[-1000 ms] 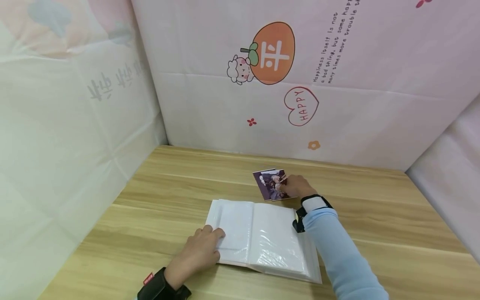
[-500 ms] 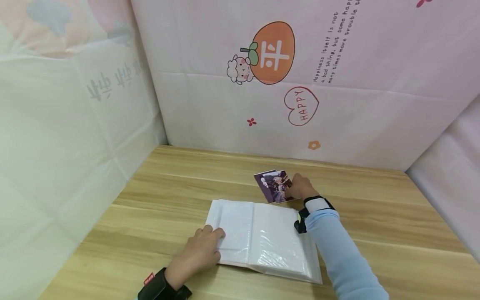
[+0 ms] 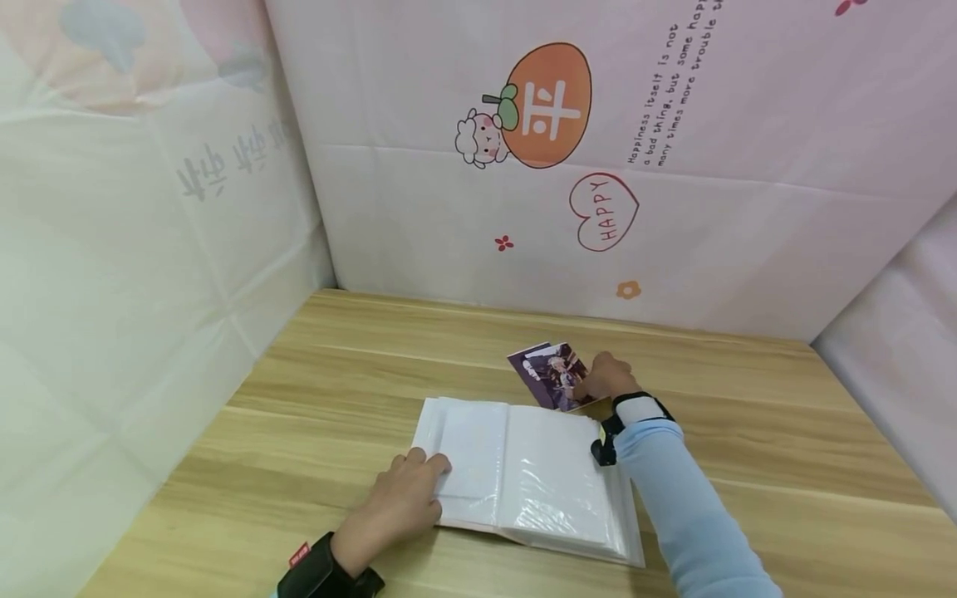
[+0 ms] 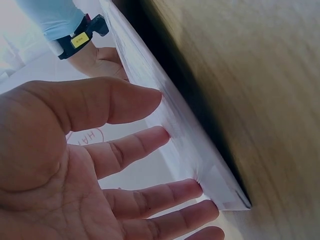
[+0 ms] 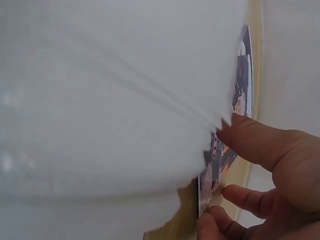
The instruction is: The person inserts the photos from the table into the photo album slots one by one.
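An open photo album [image 3: 557,477] with white pages and clear sleeves lies on the table. My left hand [image 3: 399,494] rests on its left page; in the left wrist view the fingers [image 4: 132,150] are spread and fairly straight, tips touching the album. Beyond the album's far edge, two overlapping dark photos lie askew. My right hand [image 3: 609,378] holds the top photo [image 3: 557,374] by its right side. The right wrist view shows the thumb [image 5: 255,142] over the photo and curled fingers at its edge, partly behind the album's white page [image 5: 110,100].
The wooden table [image 3: 299,432] runs back to a printed white cloth wall [image 3: 419,224]. Another cloth wall [image 3: 149,291] stands on the left, and one [image 3: 897,349] on the right. A black strap [image 3: 325,569] sits on the left wrist.
The right hand has shifted slightly right and nearer, drawing the top photo with it over the lower one. The left hand and the album stay in place.
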`<move>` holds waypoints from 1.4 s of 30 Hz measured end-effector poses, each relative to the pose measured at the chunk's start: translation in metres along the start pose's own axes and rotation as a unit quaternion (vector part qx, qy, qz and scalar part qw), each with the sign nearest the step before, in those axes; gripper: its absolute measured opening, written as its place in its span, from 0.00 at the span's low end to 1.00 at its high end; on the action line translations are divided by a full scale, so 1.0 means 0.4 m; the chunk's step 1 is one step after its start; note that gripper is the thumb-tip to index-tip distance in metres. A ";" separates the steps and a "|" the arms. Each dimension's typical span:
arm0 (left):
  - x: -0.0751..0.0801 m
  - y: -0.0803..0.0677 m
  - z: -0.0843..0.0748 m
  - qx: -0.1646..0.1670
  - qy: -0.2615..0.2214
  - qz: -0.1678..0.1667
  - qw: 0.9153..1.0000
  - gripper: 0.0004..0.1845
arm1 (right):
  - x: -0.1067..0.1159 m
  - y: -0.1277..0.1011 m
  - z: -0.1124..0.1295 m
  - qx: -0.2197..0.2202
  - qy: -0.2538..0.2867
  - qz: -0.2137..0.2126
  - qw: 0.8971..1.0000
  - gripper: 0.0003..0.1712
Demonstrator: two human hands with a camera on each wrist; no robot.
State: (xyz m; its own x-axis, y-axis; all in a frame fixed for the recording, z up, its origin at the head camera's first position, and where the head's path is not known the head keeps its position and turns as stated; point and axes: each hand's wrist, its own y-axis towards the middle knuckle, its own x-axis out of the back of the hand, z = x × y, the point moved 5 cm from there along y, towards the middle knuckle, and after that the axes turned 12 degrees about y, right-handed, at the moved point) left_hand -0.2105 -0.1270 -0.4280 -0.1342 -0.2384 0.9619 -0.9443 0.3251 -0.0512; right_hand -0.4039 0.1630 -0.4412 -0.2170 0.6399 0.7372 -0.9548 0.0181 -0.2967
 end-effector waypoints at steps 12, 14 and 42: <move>-0.004 0.004 -0.002 -0.004 -0.001 -0.001 1.000 0.22 | 0.008 -0.003 -0.041 -0.011 0.071 0.007 0.997 0.33; -0.002 0.004 -0.003 -0.004 0.002 -0.002 1.000 0.22 | 0.011 -0.005 -0.041 -0.007 0.072 0.003 0.997 0.31; -0.002 0.005 0.000 0.003 0.004 -0.014 1.000 0.20 | 0.054 0.014 -0.063 0.019 0.356 0.056 0.933 0.10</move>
State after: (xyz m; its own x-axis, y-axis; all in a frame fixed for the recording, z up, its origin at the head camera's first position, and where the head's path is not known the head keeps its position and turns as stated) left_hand -0.2124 -0.1261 -0.4288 -0.1054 -0.2407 0.9649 -0.9496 0.3124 -0.0258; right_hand -0.4089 0.1965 -0.4423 -0.1389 0.9844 0.1083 -0.9436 -0.0984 -0.3161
